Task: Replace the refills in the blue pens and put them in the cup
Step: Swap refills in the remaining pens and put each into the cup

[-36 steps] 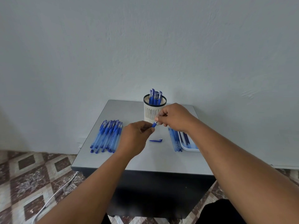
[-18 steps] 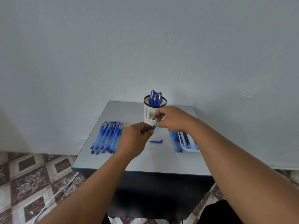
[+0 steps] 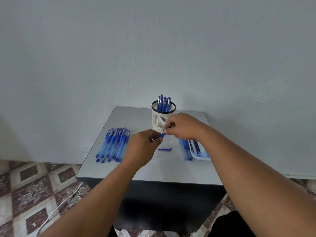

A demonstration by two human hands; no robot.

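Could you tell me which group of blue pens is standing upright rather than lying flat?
The pens in the white mesh cup stand upright; the bundle of pens at the table's left lies flat.

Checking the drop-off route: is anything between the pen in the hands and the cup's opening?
Nothing visible blocks it. The pen, pinched by the left hand and right hand, sits just in front of the cup. Pens already inside leave open rim space.
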